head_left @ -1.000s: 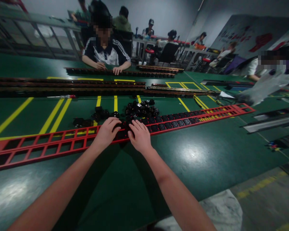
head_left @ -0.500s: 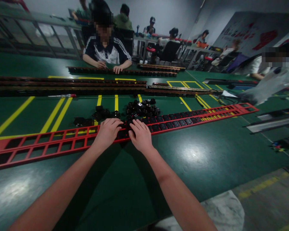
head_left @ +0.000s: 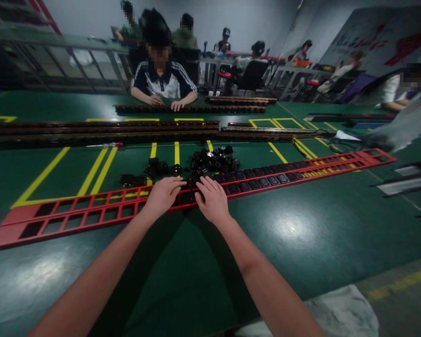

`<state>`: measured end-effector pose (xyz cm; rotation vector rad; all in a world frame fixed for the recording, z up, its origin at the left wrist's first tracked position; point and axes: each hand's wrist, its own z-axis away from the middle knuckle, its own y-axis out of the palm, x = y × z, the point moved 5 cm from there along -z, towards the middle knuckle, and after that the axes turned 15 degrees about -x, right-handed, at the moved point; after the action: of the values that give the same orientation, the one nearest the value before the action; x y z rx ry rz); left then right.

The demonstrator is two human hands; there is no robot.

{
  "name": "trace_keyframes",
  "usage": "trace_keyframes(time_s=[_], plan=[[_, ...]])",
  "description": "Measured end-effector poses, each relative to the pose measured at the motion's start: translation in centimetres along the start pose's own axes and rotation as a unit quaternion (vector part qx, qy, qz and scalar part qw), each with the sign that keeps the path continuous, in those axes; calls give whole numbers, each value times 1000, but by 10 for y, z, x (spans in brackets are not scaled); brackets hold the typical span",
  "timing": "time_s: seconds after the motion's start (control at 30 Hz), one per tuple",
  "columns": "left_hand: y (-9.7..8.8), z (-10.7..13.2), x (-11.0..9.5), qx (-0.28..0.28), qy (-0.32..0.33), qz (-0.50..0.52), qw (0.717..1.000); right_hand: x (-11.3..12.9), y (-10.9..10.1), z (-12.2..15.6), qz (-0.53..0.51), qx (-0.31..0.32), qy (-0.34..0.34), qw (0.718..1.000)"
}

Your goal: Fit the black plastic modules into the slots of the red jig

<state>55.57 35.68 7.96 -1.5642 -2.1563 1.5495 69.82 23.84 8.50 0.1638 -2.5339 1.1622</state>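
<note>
A long red frame [head_left: 122, 206] with two rows of rectangular openings lies slantwise across the green table. Black socket-like modules [head_left: 245, 186] fill many openings right of my hands; most openings to the left are bare. My left hand [head_left: 163, 195] rests over the frame's middle, fingers stretched rightward and their tips touching the black modules there. Close beside it, my right hand [head_left: 212, 199] lies palm down with fingers stretched and slightly apart over the modules. Fingertips partly hide the modules under them. Just behind the frame sits a pile of loose black modules [head_left: 214, 160].
Long dark strips [head_left: 101, 130] lie across the table beyond the pile, with a red-handled screwdriver [head_left: 107, 144] in front. A co-worker [head_left: 163, 79] sits opposite. At right are a clear plastic bag [head_left: 400, 124] and pale metal strips [head_left: 400, 186].
The view has shifted, so the scene appears farther right and slightly lower. Both hands stay at the same part of the frame, with only slight finger movement.
</note>
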Motion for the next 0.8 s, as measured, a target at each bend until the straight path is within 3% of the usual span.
trace_keyframes(time_s=[0.17,0.3,0.63,0.73,0.8], plan=[[-10,12,9,46,37,-13,998,0,0,0,0,-4,-6,1000],[-14,22,4,73,73,-44,994,1,0,0,3,-5,-8,1000],[-8,25,-6,92,89,-110,986,-1,2,1,1,-13,-10,1000],[-17,27,-1,88,73,-108,988,-1,1,1,4,-9,-8,1000],[-32,27,10,54,47,-137,988,-1,1,1,3,-8,-8,1000]])
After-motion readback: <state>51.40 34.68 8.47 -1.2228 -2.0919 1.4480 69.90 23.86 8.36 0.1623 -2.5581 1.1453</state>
